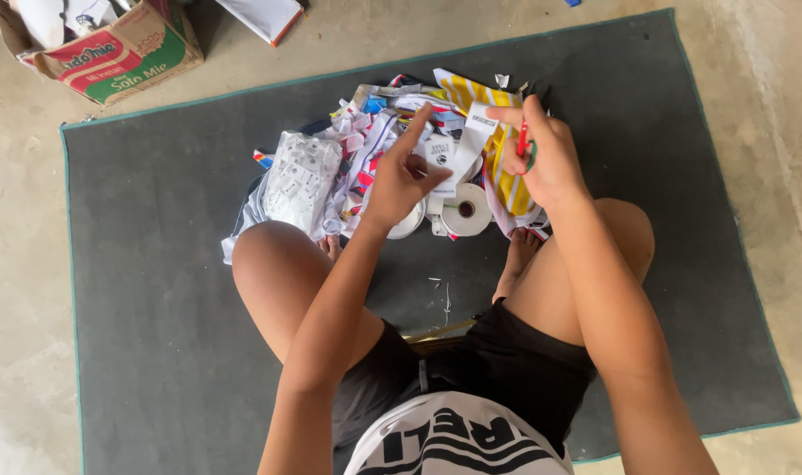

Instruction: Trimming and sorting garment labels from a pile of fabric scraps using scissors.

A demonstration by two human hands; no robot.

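Most of the view is being taken up by a dark grey mat [665,176] with a teal edge, lying on a bare concrete floor [770,53]; its edges are running out toward nine, twelve and three o'clock, and wide open mat is showing to either side of the seated person's knees. At eleven o'clock, off the mat, a cardboard box [124,53] is sitting with its flaps open. At twelve o'clock from the person, a heap of printed fabric scraps [366,132] is lying on the mat, with a clear plastic bag [300,176] of small white pieces resting on its ten o'clock side. Just in front of the feet, a white roll of label tape [465,209] is lying on its side. Its loose strip [462,149] is running up to the right hand [546,158], which is pinching the strip's top end while gripping red-handled scissors [524,141]. The left hand [401,176] is hovering beside the strip, fingers spread and index raised, holding nothing that I can make out.
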